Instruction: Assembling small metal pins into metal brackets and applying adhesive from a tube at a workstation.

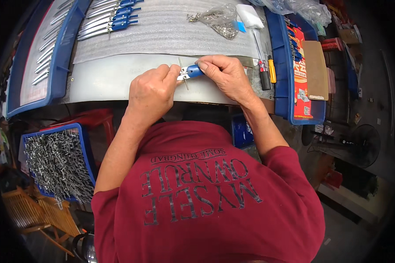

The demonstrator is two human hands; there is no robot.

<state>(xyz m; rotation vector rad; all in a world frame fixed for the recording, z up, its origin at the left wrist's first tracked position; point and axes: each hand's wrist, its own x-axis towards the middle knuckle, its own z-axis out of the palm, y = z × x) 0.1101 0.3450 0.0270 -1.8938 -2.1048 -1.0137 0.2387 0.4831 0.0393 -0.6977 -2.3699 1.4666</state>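
Over the front edge of the work table I hold a blue-and-silver tool part (195, 71) between both hands. A thin metal pin crosses its silver section. My left hand (152, 91) is closed on the silver end, which its fingers mostly hide. The thumb and fingers of my right hand (225, 73) pinch the blue end. Several similar silver pieces with blue ends (118, 23) lie in a row on the foam sheet (162, 30) at the far left.
Left stands a blue tray (59, 74) of silver pieces; below it, a blue crate (88, 151) holds many metal parts. A clear bag of small metal pieces (224, 26) lies far back. Screwdrivers (271, 70) lie right, beside another blue bin (285, 98) with cardboard (315, 70).
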